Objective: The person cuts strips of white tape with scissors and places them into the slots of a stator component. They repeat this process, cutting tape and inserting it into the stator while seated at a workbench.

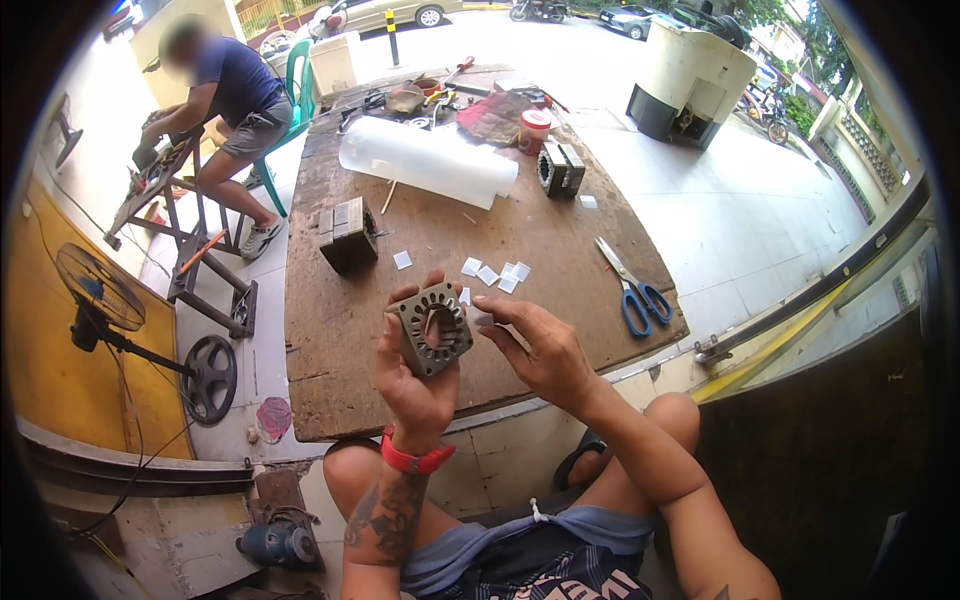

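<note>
My left hand (415, 385) is wrapped round a square metal motor stator core (436, 328), its slotted round opening tilted up toward me. Close to the core's right side, my right hand (540, 345) pinches a small pale slip (482, 317) between thumb and fingertips; its edges are partly hidden. Just beyond the hands lie several small white rectangular slips (488, 276) on the wooden table (400, 235). A single slip (402, 260) lies farther left, beside a second stator core (348, 237). Blue-handled scissors (637, 292) rest open at the right.
A roll of translucent plastic sheet (425, 160) lies across the table. Behind it are another stator core (560, 170), a red-lidded tub (534, 130) and jumbled tools (440, 95). At left, a person (235, 90) works at a stand, near a fan (100, 290).
</note>
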Demonstrator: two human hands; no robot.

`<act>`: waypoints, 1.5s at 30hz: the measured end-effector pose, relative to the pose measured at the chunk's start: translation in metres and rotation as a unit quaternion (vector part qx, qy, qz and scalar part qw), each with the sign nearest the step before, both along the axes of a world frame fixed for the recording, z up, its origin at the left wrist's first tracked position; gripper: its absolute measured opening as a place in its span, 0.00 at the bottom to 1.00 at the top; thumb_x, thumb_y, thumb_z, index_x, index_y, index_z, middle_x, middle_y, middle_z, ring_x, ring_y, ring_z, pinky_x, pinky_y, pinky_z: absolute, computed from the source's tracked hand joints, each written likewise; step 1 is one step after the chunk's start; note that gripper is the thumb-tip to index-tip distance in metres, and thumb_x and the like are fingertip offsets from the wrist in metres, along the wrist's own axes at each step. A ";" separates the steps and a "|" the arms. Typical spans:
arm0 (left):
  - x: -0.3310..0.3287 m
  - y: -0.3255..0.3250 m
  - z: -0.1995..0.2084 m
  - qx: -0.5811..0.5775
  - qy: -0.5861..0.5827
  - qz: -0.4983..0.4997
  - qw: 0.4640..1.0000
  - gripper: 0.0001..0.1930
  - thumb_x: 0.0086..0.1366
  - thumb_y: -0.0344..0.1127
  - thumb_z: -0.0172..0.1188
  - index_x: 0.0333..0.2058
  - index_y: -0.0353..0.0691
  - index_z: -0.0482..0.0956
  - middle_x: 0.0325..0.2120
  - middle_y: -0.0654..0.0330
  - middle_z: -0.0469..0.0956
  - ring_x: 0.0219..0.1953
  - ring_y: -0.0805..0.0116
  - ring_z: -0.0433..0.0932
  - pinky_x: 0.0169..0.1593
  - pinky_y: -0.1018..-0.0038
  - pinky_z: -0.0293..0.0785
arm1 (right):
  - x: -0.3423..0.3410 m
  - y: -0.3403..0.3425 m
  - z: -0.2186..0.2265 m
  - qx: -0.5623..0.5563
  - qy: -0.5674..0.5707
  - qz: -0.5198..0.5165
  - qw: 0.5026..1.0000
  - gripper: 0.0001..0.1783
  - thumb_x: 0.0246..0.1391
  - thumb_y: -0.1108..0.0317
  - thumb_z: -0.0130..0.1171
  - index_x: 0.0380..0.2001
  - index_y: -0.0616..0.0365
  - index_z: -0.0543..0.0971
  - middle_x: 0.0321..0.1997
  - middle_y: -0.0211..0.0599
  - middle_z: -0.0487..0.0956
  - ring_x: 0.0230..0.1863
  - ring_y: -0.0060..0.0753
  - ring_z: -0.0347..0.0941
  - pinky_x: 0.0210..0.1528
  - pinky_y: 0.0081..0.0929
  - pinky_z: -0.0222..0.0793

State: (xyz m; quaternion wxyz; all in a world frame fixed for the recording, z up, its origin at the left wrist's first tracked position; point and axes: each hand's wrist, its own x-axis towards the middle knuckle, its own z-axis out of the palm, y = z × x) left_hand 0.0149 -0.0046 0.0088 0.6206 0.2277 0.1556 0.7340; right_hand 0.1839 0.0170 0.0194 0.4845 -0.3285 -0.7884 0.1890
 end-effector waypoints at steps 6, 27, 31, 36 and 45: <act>0.007 -0.005 -0.004 0.033 0.015 -0.005 0.999 0.23 0.79 0.51 0.48 0.63 0.45 0.68 0.68 0.46 0.68 0.70 0.45 0.67 0.72 0.52 0.65 | -0.005 0.004 -0.002 0.115 -0.057 -0.056 0.990 0.19 0.56 0.71 0.70 0.50 0.55 0.80 0.43 0.38 0.79 0.44 0.45 0.78 0.45 0.38 0.77; 0.006 -0.003 0.000 0.026 0.003 0.030 0.999 0.22 0.79 0.52 0.49 0.62 0.46 0.70 0.66 0.46 0.70 0.67 0.48 0.70 0.70 0.55 0.66 | -0.028 -0.001 -0.025 -0.100 0.149 0.012 0.984 0.15 0.60 0.75 0.71 0.47 0.62 0.76 0.43 0.42 0.84 0.49 0.36 0.86 0.48 0.28 0.82; 0.006 -0.003 0.000 0.026 0.015 0.049 0.998 0.22 0.80 0.52 0.47 0.62 0.45 0.68 0.65 0.48 0.71 0.68 0.50 0.69 0.71 0.55 0.65 | -0.036 -0.009 -0.029 -0.147 0.179 -0.002 0.973 0.14 0.63 0.69 0.68 0.48 0.62 0.78 0.45 0.43 0.83 0.52 0.41 0.83 0.53 0.35 0.78; -0.010 0.004 0.000 -0.029 -0.089 0.030 0.995 0.24 0.79 0.55 0.49 0.60 0.43 0.72 0.63 0.48 0.74 0.67 0.46 0.71 0.72 0.53 0.63 | -0.008 0.016 -0.026 -0.045 -0.035 -0.051 0.997 0.15 0.68 0.58 0.61 0.46 0.58 0.84 0.47 0.44 0.80 0.50 0.48 0.77 0.54 0.43 0.71; -0.037 0.014 0.004 -0.057 -0.152 -0.013 0.987 0.30 0.80 0.57 0.46 0.68 0.41 0.69 0.64 0.47 0.74 0.67 0.55 0.71 0.73 0.55 0.63 | 0.029 0.071 -0.053 -0.061 -0.204 -0.223 0.951 0.14 0.66 0.58 0.63 0.41 0.58 0.84 0.44 0.41 0.77 0.52 0.45 0.72 0.55 0.44 0.66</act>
